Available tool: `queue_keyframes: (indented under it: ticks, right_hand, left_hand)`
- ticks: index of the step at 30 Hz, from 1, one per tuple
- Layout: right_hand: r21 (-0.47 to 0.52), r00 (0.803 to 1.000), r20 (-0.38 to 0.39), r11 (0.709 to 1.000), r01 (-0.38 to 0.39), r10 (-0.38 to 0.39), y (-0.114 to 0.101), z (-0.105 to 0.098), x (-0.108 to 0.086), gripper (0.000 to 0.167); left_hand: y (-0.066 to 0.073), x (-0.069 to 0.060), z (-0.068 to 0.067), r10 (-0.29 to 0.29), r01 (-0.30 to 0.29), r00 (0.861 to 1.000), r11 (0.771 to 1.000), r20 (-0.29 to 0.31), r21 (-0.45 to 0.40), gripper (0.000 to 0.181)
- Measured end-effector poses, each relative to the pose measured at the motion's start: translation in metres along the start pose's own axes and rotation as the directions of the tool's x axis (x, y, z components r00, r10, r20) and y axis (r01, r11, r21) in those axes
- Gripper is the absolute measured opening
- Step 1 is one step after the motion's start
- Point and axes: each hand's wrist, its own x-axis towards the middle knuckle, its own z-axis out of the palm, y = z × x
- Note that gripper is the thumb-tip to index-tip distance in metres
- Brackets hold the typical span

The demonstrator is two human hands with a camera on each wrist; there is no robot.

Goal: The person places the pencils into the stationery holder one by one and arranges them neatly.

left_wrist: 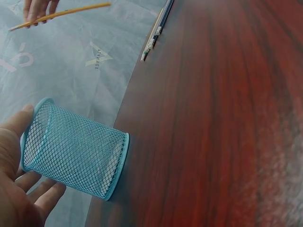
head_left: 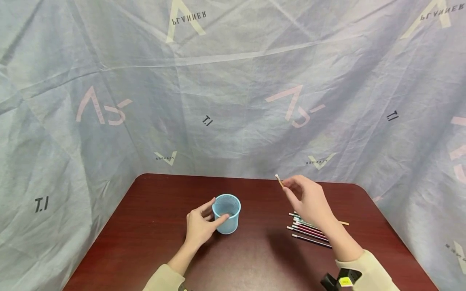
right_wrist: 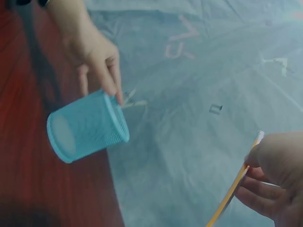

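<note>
A light blue mesh pencil cup [head_left: 227, 224] stands upright on the table. My left hand [head_left: 201, 227] holds it by the rim from the left, the thumb over the near edge and the fingers around the outer wall, as the left wrist view of the mesh cup [left_wrist: 78, 149] also shows. To the right, my right hand [head_left: 311, 200] is raised above the table and pinches a yellow pencil [right_wrist: 232, 189] between thumb and fingers. The pencil's white eraser end [head_left: 277, 177] points up and left in the head view. Cup and raised pencil are apart.
Several pencils [head_left: 309, 233] lie in a loose pile on the right of the table, partly hidden beneath my right forearm. The dark red wooden table [head_left: 160, 210] ends at the back and sides against a grey printed cloth [head_left: 233, 101].
</note>
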Motion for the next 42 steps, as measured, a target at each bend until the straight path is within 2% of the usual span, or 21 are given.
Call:
queue_keyframes:
  ticks: [4,8,15,18,23,28,31,38,42]
  right_hand:
    - [0.073,0.999,-0.047,0.997,-0.018,0.021,-0.012,0.005,0.016,0.012]
    - [0.207,0.996,-0.063,0.977,-0.053,0.067,-0.024,0.012,0.030,0.011]
    - [0.464,0.990,-0.036,0.880,-0.102,0.134,-0.043,0.030,0.053,0.008]
    - [0.515,0.991,-0.030,0.851,-0.098,0.133,-0.051,0.039,0.059,0.009]
    - [0.553,0.993,-0.015,0.829,-0.087,0.114,-0.063,0.056,0.066,0.010]
    - [0.575,0.994,0.033,0.812,-0.103,0.103,-0.071,0.075,0.070,0.009]
    - [0.575,0.993,0.072,0.810,-0.115,0.090,-0.073,0.088,0.070,0.009]
    - [0.500,0.994,0.102,0.863,-0.074,0.025,-0.073,0.114,0.064,0.009]
    - [0.475,0.992,0.124,0.877,-0.072,0.014,-0.071,0.125,0.061,0.009]
  left_hand:
    - [0.000,0.000,0.000,-0.003,0.003,1.000,1.000,0.003,-0.004,0.072]
    - [0.000,0.000,0.000,-0.012,0.013,1.000,1.000,0.009,-0.004,0.072]
    - [-0.001,0.001,0.000,-0.004,0.005,1.000,1.000,0.021,-0.013,0.072]
    - [-0.002,0.001,0.000,0.010,-0.009,1.000,1.000,0.022,-0.003,0.072]
    - [-0.003,0.001,0.000,0.010,-0.011,1.000,1.000,0.015,0.020,0.072]
    - [-0.002,0.001,-0.001,0.010,-0.010,1.000,1.000,0.012,0.012,0.072]
    - [-0.001,0.001,-0.001,0.018,-0.018,1.000,1.000,0.010,0.014,0.072]
    - [-0.001,0.002,0.000,0.033,-0.033,0.999,0.999,0.009,0.032,0.070]
    - [-0.001,0.002,0.000,0.040,-0.040,0.999,0.999,0.009,0.034,0.069]
